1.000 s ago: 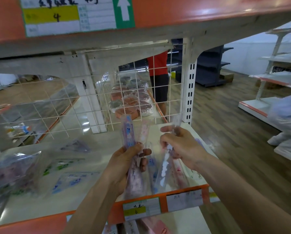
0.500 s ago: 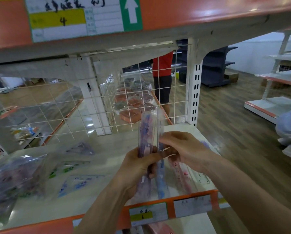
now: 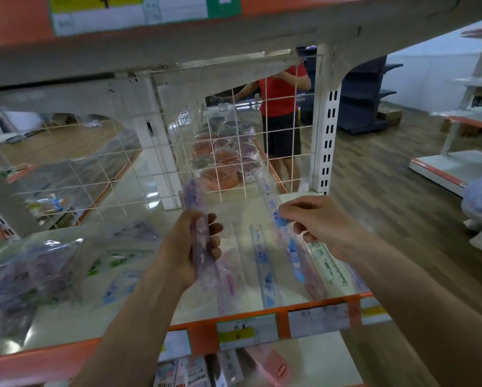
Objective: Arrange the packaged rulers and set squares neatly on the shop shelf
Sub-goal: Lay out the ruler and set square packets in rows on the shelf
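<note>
My left hand (image 3: 191, 243) grips a bundle of purple and pink packaged rulers (image 3: 199, 233), held upright above the cream shelf (image 3: 139, 308). Off to its right, my right hand (image 3: 318, 222) pinches one blue packaged ruler (image 3: 279, 219), which slants up and to the left over the shelf. Beneath the hands lie several packaged rulers side by side: a blue one (image 3: 263, 272), a pink one (image 3: 230, 277) and a green one (image 3: 329, 266). On the shelf's left part lie packaged set squares (image 3: 117, 263) and a crumpled clear bag (image 3: 24, 272) of more packs.
A white wire grid (image 3: 139, 169) closes the back of the shelf, with a slotted upright post (image 3: 328, 129) at its right. The orange front edge (image 3: 284, 317) carries price labels. More stationery packs (image 3: 195, 372) sit on the shelf below. A person in a red shirt (image 3: 283, 107) stands behind the grid.
The hands, together half a second ago around one bundle, have drawn apart. My right hand has pulled the blue ruler out to the right, and the left keeps the rest.
</note>
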{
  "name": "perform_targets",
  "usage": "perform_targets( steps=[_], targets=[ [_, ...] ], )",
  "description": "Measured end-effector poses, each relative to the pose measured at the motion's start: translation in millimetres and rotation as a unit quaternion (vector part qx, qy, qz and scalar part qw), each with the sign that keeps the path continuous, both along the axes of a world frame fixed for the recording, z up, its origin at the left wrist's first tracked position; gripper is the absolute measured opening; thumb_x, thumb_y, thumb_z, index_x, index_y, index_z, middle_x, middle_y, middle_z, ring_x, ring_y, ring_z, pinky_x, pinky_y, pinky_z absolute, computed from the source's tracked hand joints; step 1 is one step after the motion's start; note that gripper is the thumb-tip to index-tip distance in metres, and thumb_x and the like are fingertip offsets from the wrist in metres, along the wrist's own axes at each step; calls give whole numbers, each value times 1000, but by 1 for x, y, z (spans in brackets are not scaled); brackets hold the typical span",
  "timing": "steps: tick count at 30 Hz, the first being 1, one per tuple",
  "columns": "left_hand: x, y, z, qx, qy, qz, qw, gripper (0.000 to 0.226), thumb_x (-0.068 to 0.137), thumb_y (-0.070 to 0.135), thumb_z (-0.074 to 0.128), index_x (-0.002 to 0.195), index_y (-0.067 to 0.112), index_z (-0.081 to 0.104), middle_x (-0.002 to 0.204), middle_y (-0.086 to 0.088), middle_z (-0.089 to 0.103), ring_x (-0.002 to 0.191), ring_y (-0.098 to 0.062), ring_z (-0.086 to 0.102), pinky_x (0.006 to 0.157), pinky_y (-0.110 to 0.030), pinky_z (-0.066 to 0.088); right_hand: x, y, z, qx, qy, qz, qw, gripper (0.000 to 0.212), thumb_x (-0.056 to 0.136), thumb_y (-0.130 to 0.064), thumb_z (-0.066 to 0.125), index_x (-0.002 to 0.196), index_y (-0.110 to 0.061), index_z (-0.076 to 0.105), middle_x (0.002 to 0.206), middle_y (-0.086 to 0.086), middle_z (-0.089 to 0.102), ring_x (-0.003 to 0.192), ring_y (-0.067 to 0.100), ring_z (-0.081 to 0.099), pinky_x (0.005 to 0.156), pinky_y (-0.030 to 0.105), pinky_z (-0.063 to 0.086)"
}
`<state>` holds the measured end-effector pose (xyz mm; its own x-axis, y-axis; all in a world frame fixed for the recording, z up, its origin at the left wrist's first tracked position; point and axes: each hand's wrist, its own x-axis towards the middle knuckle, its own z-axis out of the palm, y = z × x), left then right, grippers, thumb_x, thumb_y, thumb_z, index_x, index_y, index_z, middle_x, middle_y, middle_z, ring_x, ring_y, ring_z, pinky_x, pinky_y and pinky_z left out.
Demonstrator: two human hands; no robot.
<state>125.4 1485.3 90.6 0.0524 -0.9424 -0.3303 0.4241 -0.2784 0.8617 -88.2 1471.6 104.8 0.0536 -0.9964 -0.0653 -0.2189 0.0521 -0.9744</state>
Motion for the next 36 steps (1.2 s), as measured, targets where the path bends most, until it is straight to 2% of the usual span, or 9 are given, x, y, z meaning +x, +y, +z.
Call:
perform_targets(
  steps=[7,12,15,18,22,26,33,34,36],
  targets=[
    [-7,9,-5,24,-7,-9,1000,17,96,19,47,87,11,58,66,-5,56,49,-15,48,40,-20,45,15,-4,-18,14,77,22,997,7,85,-8,66,79,-8,70,62,6,68,48,7,61,45,17,45],
    [-8,14,-6,31,9,-21,999,16,91,21,49,85,9,58,64,-5,53,45,-15,48,40,-20,43,18,-10,-28,23,173,53,983,12,83,-8,65,78,-1,73,71,13,72,55,12,64,51,19,50],
    [-11,17,-5,22,29,-33,999,14,87,16,47,83,9,58,63,-5,52,45,-16,48,41,-21,43,14,-11,-31,-19,285,57,957,21,80,-15,64,72,3,70,65,12,66,54,14,57,54,24,43],
    [-18,21,-5,9,50,-48,998,15,89,9,45,81,8,57,60,-6,54,44,-17,52,42,-22,45,11,-11,-28,-52,358,46,931,26,80,-24,64,64,-3,65,62,7,61,57,13,55,52,24,39],
    [-26,20,-5,2,44,-54,998,19,94,9,44,80,7,56,55,-6,58,43,-17,55,41,-22,48,11,-7,-28,-26,369,75,926,28,79,-20,65,54,-9,58,53,2,52,50,11,49,48,21,36],
    [-24,19,-5,-2,36,-38,999,17,93,8,44,82,9,57,55,-6,59,42,-16,56,41,-22,47,14,-7,-30,-26,353,76,932,16,81,-17,64,76,-3,71,64,1,62,60,9,56,52,20,40],
    [-25,20,-10,-21,0,-36,999,10,90,7,53,81,7,58,55,-5,54,44,-15,53,41,-22,43,13,-2,-26,-44,392,76,916,20,85,-27,61,77,-11,71,76,2,69,70,13,62,63,27,48],
    [-25,19,-11,-26,-7,-37,999,8,90,8,55,83,6,59,55,-5,54,44,-16,52,41,-22,43,14,0,-24,-63,374,69,923,22,87,-27,59,76,-11,70,75,2,68,69,14,62,63,26,48],
    [-27,18,-12,-31,-18,-39,999,7,89,9,58,85,4,60,54,-7,54,42,-17,50,40,-23,42,18,5,-16,-66,240,69,966,26,92,-25,55,77,-8,68,70,3,66,61,14,60,58,25,46]
  ],
)
